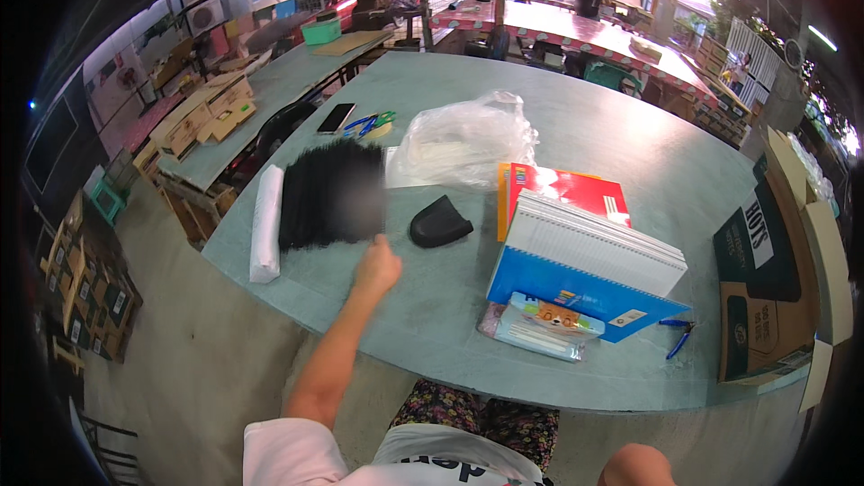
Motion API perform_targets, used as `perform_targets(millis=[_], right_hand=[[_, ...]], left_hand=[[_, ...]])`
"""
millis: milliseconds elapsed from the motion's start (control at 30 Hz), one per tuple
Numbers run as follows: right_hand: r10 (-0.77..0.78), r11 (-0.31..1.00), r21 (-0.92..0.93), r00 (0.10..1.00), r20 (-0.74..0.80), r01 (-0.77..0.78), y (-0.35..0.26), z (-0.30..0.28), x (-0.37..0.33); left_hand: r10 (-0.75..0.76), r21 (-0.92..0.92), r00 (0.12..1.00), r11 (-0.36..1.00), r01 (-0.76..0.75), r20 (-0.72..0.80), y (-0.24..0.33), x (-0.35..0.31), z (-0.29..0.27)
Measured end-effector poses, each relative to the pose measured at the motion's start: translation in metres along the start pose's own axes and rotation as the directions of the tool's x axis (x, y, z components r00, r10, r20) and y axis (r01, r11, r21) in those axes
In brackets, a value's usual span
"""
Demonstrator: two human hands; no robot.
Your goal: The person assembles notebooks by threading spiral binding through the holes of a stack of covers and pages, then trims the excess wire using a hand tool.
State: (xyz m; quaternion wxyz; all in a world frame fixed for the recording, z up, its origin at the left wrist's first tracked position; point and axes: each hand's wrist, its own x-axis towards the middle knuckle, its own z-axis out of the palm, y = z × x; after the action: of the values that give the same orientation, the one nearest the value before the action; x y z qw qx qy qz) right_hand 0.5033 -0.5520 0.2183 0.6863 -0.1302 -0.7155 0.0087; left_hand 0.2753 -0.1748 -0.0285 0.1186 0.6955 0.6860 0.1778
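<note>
My left hand (378,268) is closed at the near right corner of a wide black fringe of hair-like strands (328,193), apparently pinching its edge. The fringe lies spread on the table, partly blurred near its right side. Along its left side lies a white roll wrapped in plastic (266,225). Just right of the hand sits a black, rounded, pouch-like piece (440,221). My right hand is out of view; only a bare part of that arm (639,466) shows at the lower edge.
On the grey-green table (432,306) are a crumpled clear plastic bag (463,139), a phone (337,118) and scissors (371,123). Spiral notebooks (589,247) stand by a red folder (571,191), a cat-printed pack (544,326) and blue pliers (681,335). An open carton (765,279) borders the right.
</note>
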Motion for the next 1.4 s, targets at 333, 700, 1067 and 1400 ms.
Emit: perform_targets(millis=[333, 700, 1067, 1400], right_hand=[[0.72, 0.297, -0.948, 0.679, 0.146, -0.112, 0.22, -0.022, 0.001], [0.685, 0.497, -0.821, 0.708, 0.171, -0.282, 0.204, -0.01, 0.0], [0.368, 0.263, -0.94, 0.878, 0.307, 0.218, 0.178, 0.002, -0.044], [0.415, 0.39, -0.92, 0.886, 0.205, 0.03, 0.264, -0.006, -0.022]], left_hand=[[0.45, -0.974, 0.883, 0.223, 0.032, 0.132, 0.034, -0.061, -0.109], [0.544, -0.996, 0.835, 0.065, 0.058, 0.084, 0.056, -0.065, -0.116], [0.785, -0.739, 0.596, 0.299, -0.604, -0.17, 0.096, -0.07, -0.125], [0.852, -0.434, 0.475, 0.522, -0.735, 0.22, 0.047, -0.124, -0.014]])
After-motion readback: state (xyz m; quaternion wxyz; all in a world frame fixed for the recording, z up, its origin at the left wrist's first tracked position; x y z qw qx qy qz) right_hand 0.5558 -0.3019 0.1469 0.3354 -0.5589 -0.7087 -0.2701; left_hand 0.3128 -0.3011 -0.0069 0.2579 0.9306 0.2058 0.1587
